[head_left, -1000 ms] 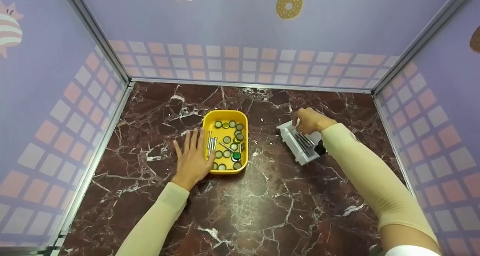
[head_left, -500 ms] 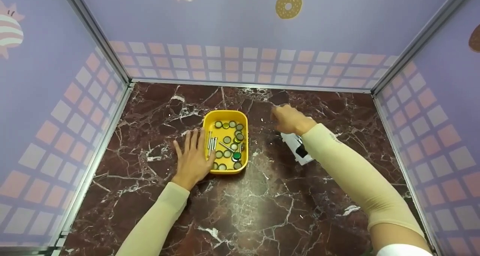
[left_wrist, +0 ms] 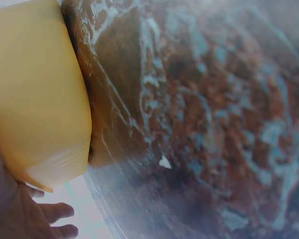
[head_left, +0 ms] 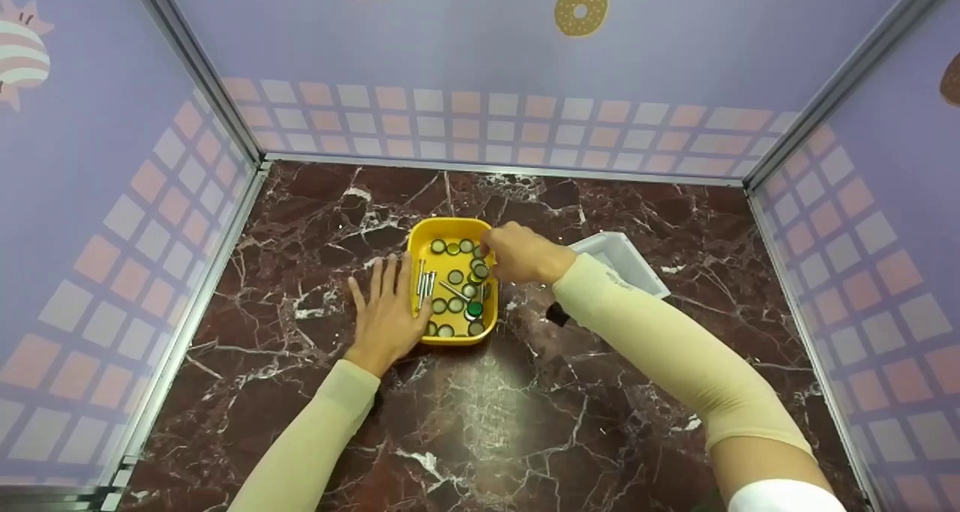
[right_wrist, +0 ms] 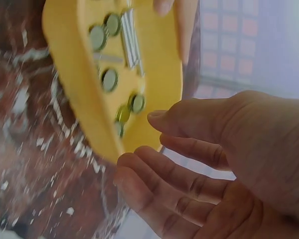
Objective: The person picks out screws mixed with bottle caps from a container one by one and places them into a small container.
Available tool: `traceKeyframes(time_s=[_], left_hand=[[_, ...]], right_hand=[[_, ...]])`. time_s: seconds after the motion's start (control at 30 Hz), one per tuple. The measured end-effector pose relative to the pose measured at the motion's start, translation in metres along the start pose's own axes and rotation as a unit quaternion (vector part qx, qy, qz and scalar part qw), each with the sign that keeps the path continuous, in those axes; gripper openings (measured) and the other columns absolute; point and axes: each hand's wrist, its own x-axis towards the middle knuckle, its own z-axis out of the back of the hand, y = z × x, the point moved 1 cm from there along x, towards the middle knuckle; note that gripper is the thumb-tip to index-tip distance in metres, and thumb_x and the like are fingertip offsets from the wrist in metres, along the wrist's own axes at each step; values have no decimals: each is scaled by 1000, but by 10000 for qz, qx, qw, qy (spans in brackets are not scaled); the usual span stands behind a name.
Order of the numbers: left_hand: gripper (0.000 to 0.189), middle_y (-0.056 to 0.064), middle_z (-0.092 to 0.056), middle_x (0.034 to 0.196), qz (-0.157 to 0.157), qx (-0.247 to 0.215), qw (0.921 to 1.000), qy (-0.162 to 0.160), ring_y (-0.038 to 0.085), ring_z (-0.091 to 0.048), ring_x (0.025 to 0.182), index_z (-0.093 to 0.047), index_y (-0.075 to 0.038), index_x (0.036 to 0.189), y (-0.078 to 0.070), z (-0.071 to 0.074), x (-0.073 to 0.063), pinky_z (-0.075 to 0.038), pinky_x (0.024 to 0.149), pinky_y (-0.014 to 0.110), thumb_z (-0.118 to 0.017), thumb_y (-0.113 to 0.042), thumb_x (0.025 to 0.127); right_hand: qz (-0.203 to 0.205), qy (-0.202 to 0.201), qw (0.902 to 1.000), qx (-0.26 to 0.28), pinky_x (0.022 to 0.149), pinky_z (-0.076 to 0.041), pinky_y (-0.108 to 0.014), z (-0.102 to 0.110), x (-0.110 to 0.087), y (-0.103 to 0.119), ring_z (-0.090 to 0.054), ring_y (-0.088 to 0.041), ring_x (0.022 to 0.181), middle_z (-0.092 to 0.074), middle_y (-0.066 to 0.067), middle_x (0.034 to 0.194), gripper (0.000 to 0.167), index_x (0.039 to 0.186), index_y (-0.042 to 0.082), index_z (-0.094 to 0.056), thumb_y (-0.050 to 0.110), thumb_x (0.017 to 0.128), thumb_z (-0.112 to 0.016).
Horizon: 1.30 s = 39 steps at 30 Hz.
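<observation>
A yellow plastic tray (head_left: pixel 442 229) holds several crown bottle caps (head_left: pixel 455 277), mostly liner side up, one green cap (head_left: pixel 474 309), and several slim silver pieces (head_left: pixel 427 285) that look like screws. My left hand (head_left: pixel 386 317) rests on its left side, fingers spread outside and thumb over the rim. In the left wrist view, fingertips (left_wrist: pixel 57 211) show beyond the tray wall (left_wrist: pixel 40 89). At the tray's right rim hovers my right hand (head_left: pixel 525 256). The right wrist view shows this hand (right_wrist: pixel 259 144) with loosely bent fingers, thumb apart, nothing visible between them.
A whitish translucent box (head_left: pixel 609 244) stands right of the tray, partly hidden behind the right forearm; its contents are mostly covered. Patterned lilac walls (head_left: pixel 510 47) with metal edging enclose the dark marbled tabletop (head_left: pixel 450 422) at the back and both sides.
My right hand has moved left from above the whitish box to the right rim of the yellow tray. The left hand and the tray have stayed in place.
</observation>
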Motion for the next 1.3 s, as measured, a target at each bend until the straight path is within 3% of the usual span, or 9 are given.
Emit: traceKeyframes(time_s=[0.23,0.43,0.57,0.77,0.93,1.1,1.17,1.3], left_hand=[[89,21,-24,195,17,5,10000,30,48,-19,183,-12,-17,190,1,2,0,-5,142,86,-48,-56,118],[89,21,-24,195,5,-34,10000,12,48,-19,183,-13,-17,190,2,2,0,-4,142,86,-51,-55,118],[89,21,-25,194,-14,-43,10000,-38,48,-20,183,-13,-17,190,2,1,0,-5,142,87,-50,-55,118],[88,23,-28,193,-91,-88,9998,-139,50,-21,182,-17,-15,189,2,0,0,-7,140,89,-53,-51,117],[89,24,-29,192,-78,-109,9998,-146,51,-22,181,-18,-14,189,3,-1,1,-6,140,89,-55,-49,116],[89,24,-30,192,-66,-165,9997,-170,50,-22,181,-17,-15,189,2,0,2,-6,140,89,-54,-49,116],[89,24,-29,192,-50,-175,9997,-150,50,-21,182,-17,-15,189,3,-1,2,-5,140,89,-54,-49,116],[89,23,-27,193,-20,-131,9999,-60,49,-20,182,-16,-16,189,3,-3,2,-5,140,89,-54,-51,116]], right_hand=[[313,473,9982,-195,103,-72,-48,-16,24,30,-84,-40,118,-83,-24,135,39,140,-5,-77,3,102,-81],[266,808,9953,-462,106,-70,-49,-29,43,44,-82,-38,121,-83,-21,132,33,136,-2,-78,10,106,-82],[154,1065,9925,-582,110,-68,-53,-36,53,50,-79,-38,127,-81,-20,140,36,142,0,-76,14,109,-79],[-55,1150,9914,-627,103,-70,-52,-49,63,57,-80,-35,118,-83,-19,132,29,137,1,-78,15,112,-75],[-335,1149,9890,-864,95,-71,-48,-73,86,51,-82,-30,109,-85,-16,123,21,127,3,-78,19,114,-73],[-531,1123,9859,-1124,96,-72,-49,-97,107,41,-83,-31,114,-84,-16,131,29,140,7,-74,17,112,-75],[-600,1223,9847,-1084,100,-72,-50,-96,103,44,-82,-32,121,-82,-18,137,40,150,7,-69,17,112,-76],[-644,1325,9829,-1107,100,-72,-51,-100,100,42,-81,-33,121,-80,-17,139,52,155,10,-64,13,107,-83]])
